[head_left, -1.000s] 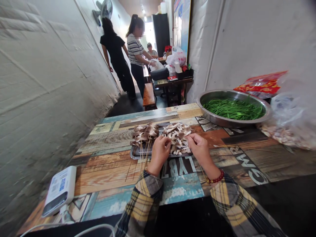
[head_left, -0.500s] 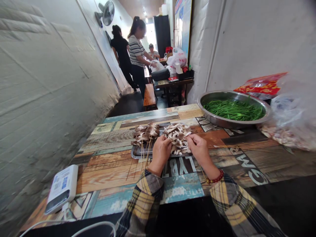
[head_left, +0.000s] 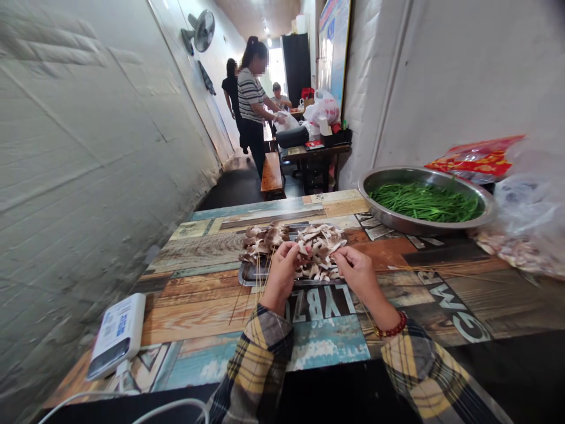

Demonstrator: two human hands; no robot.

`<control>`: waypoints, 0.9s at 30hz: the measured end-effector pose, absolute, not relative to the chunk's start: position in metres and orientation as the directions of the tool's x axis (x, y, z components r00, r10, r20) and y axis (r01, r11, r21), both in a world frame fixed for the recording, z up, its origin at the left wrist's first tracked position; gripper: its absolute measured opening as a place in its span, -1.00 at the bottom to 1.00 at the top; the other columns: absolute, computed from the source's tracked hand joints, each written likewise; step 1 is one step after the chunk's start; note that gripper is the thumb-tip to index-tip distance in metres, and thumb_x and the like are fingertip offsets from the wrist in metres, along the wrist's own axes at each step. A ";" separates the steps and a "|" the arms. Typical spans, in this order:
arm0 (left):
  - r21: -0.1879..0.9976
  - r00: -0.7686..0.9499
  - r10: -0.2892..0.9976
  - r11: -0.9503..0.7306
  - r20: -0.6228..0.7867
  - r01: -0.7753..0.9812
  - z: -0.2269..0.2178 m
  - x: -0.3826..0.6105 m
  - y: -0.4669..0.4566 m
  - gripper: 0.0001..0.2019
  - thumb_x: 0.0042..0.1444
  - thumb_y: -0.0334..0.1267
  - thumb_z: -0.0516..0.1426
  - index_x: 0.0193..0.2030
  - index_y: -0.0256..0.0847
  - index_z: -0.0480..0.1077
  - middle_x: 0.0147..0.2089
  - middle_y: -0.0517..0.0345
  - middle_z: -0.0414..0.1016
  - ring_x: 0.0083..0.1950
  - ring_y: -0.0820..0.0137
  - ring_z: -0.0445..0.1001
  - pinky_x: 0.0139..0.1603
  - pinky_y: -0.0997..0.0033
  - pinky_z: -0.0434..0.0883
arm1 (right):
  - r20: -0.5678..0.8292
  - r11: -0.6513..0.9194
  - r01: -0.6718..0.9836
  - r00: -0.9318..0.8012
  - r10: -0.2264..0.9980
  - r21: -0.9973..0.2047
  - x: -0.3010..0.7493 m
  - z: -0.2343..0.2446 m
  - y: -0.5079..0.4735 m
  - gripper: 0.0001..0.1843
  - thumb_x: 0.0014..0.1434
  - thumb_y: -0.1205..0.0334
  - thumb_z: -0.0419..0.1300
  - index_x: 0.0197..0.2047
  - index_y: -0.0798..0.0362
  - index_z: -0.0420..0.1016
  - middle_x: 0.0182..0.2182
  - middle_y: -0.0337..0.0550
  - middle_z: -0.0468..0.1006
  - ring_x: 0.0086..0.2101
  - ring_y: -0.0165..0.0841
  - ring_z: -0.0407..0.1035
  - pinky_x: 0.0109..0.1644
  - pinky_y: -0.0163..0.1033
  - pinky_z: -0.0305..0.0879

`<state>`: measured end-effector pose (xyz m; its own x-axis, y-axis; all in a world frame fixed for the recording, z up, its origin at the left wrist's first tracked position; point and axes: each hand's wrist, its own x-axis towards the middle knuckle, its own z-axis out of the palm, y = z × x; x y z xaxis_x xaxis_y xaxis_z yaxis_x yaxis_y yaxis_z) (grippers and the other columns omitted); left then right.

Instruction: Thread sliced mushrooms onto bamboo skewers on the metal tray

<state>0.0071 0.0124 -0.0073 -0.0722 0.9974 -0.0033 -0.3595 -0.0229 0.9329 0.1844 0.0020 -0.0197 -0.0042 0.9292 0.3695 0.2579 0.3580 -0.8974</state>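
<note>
Oyster mushroom pieces (head_left: 321,238) are heaped on the right of a metal tray (head_left: 248,277). Mushrooms threaded on skewers (head_left: 265,238) lie on its left side, their thin bamboo sticks pointing toward me. Over the tray's front, my left hand (head_left: 283,272) is closed, pinching a small mushroom piece (head_left: 302,249) at its fingertips. My right hand (head_left: 356,272) is closed too, thumb and forefinger together at the heap's right edge. A thin bamboo skewer (head_left: 367,313) runs out beneath that hand toward me; its tip is hidden.
A steel basin (head_left: 397,222) of green chives (head_left: 424,201) stands at the right back, beside plastic bags (head_left: 521,206). Loose skewers (head_left: 459,272) lie right of my hand. A white device (head_left: 117,335) with a cable sits front left. Several people are farther back.
The view has shifted slightly, so the table appears lower and farther right. My hands stay over the tray, with small finger movements. A person in black at the back has walked farther away.
</note>
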 end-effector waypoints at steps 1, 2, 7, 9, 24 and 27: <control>0.917 -0.041 0.999 0.007 -0.026 -0.400 -0.006 0.008 0.011 -0.69 -0.07 -0.07 0.26 -0.35 -0.22 0.30 -0.35 0.11 0.52 -0.38 0.42 0.47 -0.40 0.49 0.34 | 0.366 0.360 0.252 -0.025 0.930 -0.898 0.184 -0.020 0.001 -0.73 0.20 0.13 0.08 -0.41 0.11 0.46 -0.70 -0.34 0.28 -0.63 -0.47 0.19 -0.52 -0.38 0.10; 0.904 -0.019 0.999 0.034 -0.046 -0.425 -0.005 0.008 0.011 -0.67 -0.08 -0.05 0.27 -0.34 -0.21 0.28 -0.36 0.11 0.52 -0.42 0.43 0.47 -0.44 0.50 0.33 | 0.363 0.362 0.247 -0.041 0.931 -0.899 0.184 -0.020 0.001 -0.73 0.20 0.13 0.08 -0.41 0.11 0.46 -0.70 -0.35 0.28 -0.63 -0.47 0.18 -0.52 -0.38 0.09; 0.877 -0.028 0.995 0.074 -0.099 -0.475 -0.004 0.007 0.010 -0.62 -0.12 -0.03 0.30 -0.29 -0.22 0.32 -0.46 0.19 0.47 -0.55 0.56 0.35 -0.60 0.63 0.16 | 0.368 0.371 0.245 -0.060 0.928 -0.896 0.182 -0.020 0.000 -0.73 0.20 0.13 0.08 -0.43 0.11 0.44 -0.69 -0.35 0.26 -0.63 -0.48 0.16 -0.53 -0.38 0.08; 0.869 -0.035 0.994 0.072 -0.103 -0.490 -0.004 0.007 0.010 -0.62 -0.12 -0.03 0.30 -0.26 -0.23 0.36 -0.46 0.19 0.46 -0.55 0.58 0.34 -0.60 0.65 0.14 | 0.361 0.366 0.243 -0.065 0.930 -0.898 0.182 -0.019 0.000 -0.73 0.19 0.13 0.08 -0.44 0.11 0.44 -0.69 -0.35 0.26 -0.63 -0.48 0.16 -0.54 -0.38 0.07; 0.920 -0.139 0.989 -0.107 0.058 -0.376 -0.007 0.006 0.012 -0.67 -0.18 -0.29 0.34 -0.20 -0.27 0.49 -0.29 0.11 0.53 -0.32 0.51 0.41 -0.31 0.55 0.29 | 0.301 0.344 0.239 -0.198 0.933 -0.908 0.179 -0.020 -0.002 -0.73 0.19 0.12 0.07 -0.43 0.10 0.43 -0.72 -0.37 0.27 -0.67 -0.49 0.17 -0.56 -0.39 0.09; 0.927 -0.170 0.984 -0.108 0.049 -0.358 -0.007 0.006 0.013 -0.71 -0.15 -0.24 0.33 -0.24 -0.26 0.50 -0.30 0.13 0.51 -0.36 0.52 0.40 -0.34 0.54 0.30 | 0.302 0.351 0.256 -0.213 0.929 -0.901 0.179 -0.021 -0.002 -0.72 0.20 0.12 0.07 -0.44 0.10 0.44 -0.72 -0.36 0.28 -0.66 -0.49 0.17 -0.55 -0.39 0.10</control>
